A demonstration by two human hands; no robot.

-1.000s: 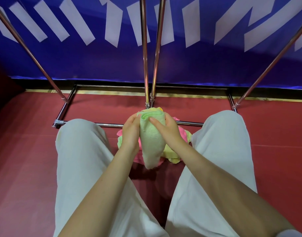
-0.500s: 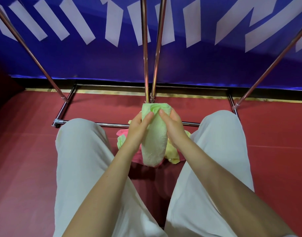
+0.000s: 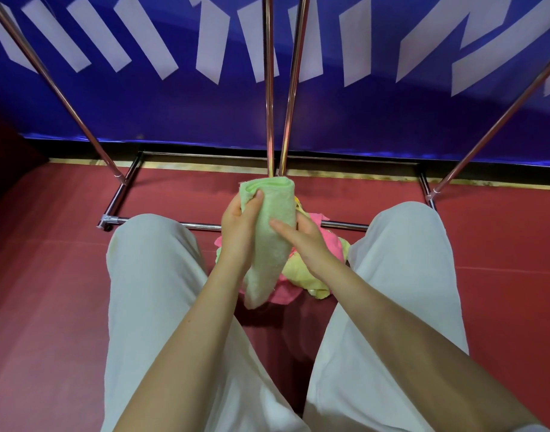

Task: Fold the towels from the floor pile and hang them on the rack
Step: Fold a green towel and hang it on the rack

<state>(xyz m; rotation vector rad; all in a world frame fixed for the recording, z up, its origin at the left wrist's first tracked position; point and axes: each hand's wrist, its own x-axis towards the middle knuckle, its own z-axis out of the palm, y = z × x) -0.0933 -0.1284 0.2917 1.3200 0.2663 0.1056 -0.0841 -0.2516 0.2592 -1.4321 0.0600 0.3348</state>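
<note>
Rack (image 3: 269, 113): chrome frame standing on the red floor (image 3: 49, 275), base bar just beyond my knees. Towel pile (image 3: 301, 269), pink and yellow, lies on the floor just my side of that base bar. Green towel (image 3: 275, 232) is folded long, held up above the pile, top end near the rack's centre uprights. Left hand (image 3: 239, 226) grips its upper left edge, thumb on front. Right hand (image 3: 301, 235) pinches its right side, thumb across the front.

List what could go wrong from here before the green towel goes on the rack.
1. The left hand pinches the green towel only near its top; the right hand holds it mid-length, so the loose lower end could unfold.
2. That end hangs over the pile and might snag it.
3. The rack rails are thin; a thick fold could slide off.
</note>
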